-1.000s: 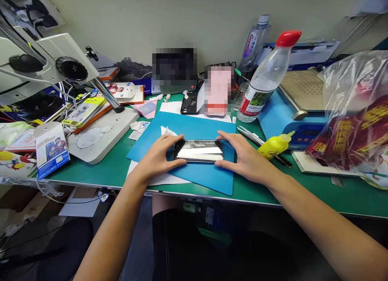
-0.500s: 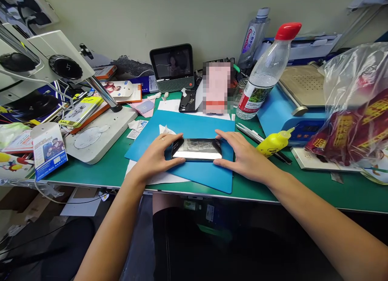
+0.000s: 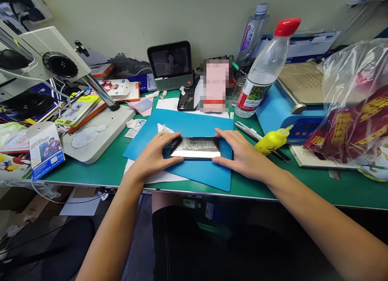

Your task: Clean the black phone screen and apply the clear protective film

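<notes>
A dark phone (image 3: pixel 195 147) with a shiny, reflective screen lies sideways over the blue mat (image 3: pixel 194 125). My left hand (image 3: pixel 156 153) grips its left end, thumb at the near edge and fingers at the far edge. At the opposite end, my right hand (image 3: pixel 238 153) holds the phone in the same way between thumb and forefinger. A crumpled white tissue (image 3: pixel 164 128) rests on the mat just behind my left hand. White paper (image 3: pixel 157 176) sticks out from beneath the mat.
A microscope stand (image 3: pixel 100 139) is at left. Behind the mat are a small display (image 3: pixel 170 64) and a black phone part (image 3: pixel 186 99). To the right are a red-capped bottle (image 3: pixel 254 87), tweezers (image 3: pixel 250 131), a yellow bottle (image 3: pixel 273 141), a blue heating device (image 3: pixel 273 107) and a plastic bag (image 3: pixel 348 111).
The whole view has shifted slightly. Both hands keep their hold at the ends of the phone, and the reflection on its screen looks a little different.
</notes>
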A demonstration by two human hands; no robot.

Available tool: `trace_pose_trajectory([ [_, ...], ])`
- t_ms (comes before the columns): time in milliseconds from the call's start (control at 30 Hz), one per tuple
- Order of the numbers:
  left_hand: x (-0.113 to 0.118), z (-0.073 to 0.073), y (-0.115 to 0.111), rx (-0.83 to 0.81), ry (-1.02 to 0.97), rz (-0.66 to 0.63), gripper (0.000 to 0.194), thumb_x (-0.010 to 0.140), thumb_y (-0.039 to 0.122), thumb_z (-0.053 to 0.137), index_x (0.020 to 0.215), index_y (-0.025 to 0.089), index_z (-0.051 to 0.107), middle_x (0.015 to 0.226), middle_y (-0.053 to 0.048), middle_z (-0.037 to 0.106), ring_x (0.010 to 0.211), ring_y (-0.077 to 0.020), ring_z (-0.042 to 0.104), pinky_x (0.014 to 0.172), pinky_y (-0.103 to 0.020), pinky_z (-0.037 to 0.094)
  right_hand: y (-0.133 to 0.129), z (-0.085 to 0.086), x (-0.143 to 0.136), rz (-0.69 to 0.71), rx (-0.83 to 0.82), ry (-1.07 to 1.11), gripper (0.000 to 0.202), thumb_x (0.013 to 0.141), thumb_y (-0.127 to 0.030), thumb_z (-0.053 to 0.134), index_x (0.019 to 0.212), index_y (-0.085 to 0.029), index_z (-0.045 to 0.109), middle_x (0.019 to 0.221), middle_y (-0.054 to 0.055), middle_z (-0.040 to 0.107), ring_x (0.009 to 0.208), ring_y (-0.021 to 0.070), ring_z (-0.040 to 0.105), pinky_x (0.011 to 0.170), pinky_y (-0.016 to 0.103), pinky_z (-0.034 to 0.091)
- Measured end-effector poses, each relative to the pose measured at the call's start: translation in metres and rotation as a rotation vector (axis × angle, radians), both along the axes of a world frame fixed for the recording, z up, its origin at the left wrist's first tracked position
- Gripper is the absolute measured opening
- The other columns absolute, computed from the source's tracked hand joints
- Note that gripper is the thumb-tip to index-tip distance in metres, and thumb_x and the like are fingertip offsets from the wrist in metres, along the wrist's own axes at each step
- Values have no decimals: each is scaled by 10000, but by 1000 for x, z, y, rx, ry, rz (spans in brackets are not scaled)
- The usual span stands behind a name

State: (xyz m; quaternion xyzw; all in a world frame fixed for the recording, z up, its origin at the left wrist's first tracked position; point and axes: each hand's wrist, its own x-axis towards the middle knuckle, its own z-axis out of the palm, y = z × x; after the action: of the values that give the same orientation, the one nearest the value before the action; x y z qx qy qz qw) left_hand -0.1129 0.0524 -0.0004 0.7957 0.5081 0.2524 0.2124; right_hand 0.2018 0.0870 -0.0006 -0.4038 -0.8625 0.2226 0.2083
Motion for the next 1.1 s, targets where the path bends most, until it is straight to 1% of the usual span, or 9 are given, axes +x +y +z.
trace_pose_trajectory([
  [333,-1,-2,0,12,6,1,653,922,544,746,1488,267,575,1443,-97,651,1346,-313,567,1157,-500,469,0,-1,0,4,1,3,798,921,-579,676,1610,-262,425,1468,151,626,1402,403,537,1155,652,474],
  [467,0,-1,0,3,15,-1,651,928,556,736,1489,268,576,1464,-95,637,1374,-319,547,1182,-513,448,0,-1,0,-2,-7,3,753,916,-580,681,1560,-237,495,1491,169,602,1405,406,532,1156,643,474],
  [667,-1,-2,0,7,21,-5,653,923,572,740,1476,259,589,1478,-97,630,1396,-322,533,1195,-508,440,1,-1,-1,12,-19,13,630,913,-578,687,1434,-232,618,1451,164,612,1397,393,534,1175,616,463],
  [800,-1,-2,0,14,29,-2,646,920,564,749,1467,254,600,1468,-97,638,1381,-322,540,1188,-508,445,0,0,-1,14,-18,7,565,914,-565,691,1384,-252,669,1449,154,610,1394,391,538,1178,614,460],
  [967,-1,-2,-1,15,17,-3,644,920,559,752,1468,256,602,1459,-95,642,1361,-317,551,1175,-506,457,0,1,0,23,7,3,560,922,-546,687,1389,-237,677,1436,164,622,1368,395,557,1152,633,479],
  [1100,-1,-1,-1,11,7,0,647,911,537,773,1465,247,607,1454,-92,646,1355,-307,553,1174,-490,460,1,0,0,31,11,-8,588,932,-548,677,1397,-188,669,1442,182,614,1370,388,550,1159,620,477],
])
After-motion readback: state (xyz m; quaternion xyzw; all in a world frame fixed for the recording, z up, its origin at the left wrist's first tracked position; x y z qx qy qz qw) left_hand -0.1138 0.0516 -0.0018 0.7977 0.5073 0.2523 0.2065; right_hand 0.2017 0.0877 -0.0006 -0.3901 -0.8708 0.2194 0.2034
